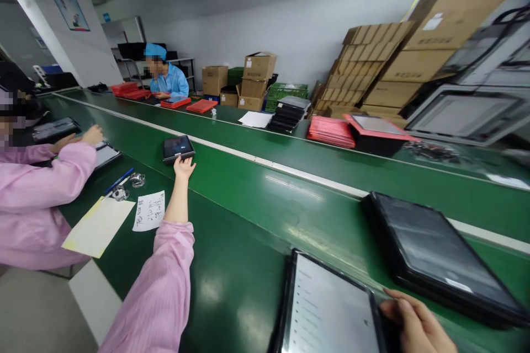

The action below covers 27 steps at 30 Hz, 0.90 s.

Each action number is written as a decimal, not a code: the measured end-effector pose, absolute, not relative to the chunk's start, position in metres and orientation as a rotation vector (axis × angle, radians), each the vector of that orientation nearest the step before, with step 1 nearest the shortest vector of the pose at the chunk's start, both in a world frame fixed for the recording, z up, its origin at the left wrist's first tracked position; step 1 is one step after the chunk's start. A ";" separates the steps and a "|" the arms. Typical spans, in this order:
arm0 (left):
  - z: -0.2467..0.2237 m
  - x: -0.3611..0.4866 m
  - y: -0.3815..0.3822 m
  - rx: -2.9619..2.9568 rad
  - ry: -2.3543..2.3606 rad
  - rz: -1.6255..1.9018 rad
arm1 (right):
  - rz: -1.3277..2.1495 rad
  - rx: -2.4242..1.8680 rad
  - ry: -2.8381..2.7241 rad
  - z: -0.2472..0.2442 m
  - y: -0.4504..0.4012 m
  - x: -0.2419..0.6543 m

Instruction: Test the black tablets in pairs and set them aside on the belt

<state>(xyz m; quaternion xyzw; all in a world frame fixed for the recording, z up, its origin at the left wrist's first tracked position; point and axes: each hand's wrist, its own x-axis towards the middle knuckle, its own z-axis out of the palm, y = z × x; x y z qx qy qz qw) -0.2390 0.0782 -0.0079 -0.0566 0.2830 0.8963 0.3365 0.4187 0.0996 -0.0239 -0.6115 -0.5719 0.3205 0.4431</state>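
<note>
Three tablets are being kept close to the person's hands on a green belt [244, 220]. A small dark tablet [178, 148] is lying flat straight ahead, and the left hand [184, 168] is being stretched out to it, with the fingers spread a little right at its near edge; whether they are touching it cannot be told. A white-screened tablet [327, 309] is sitting at the bottom of the view, and its side is being touched by the right hand [416, 325], with the fingers [397, 300] bent near the edge; whether it is being pinched cannot be told. A big black tablet [439, 256] is lying just beside it. These tablets are judged to be stiff, fairly light, slippery and easy to crack, so holding by the edges is being judged best. Two more tablets [56, 129] are lying by a co-worker's hand [91, 135] on the left, a pile of black tablets [287, 114] is being kept on the far belt [430, 174], and one person in blue [168, 74] is sitting far off, near many cardboard boxes [259, 80].
</note>
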 end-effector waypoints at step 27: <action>-0.025 0.039 -0.103 -0.281 0.840 2.001 | 0.838 -1.077 -1.485 -0.002 0.076 0.392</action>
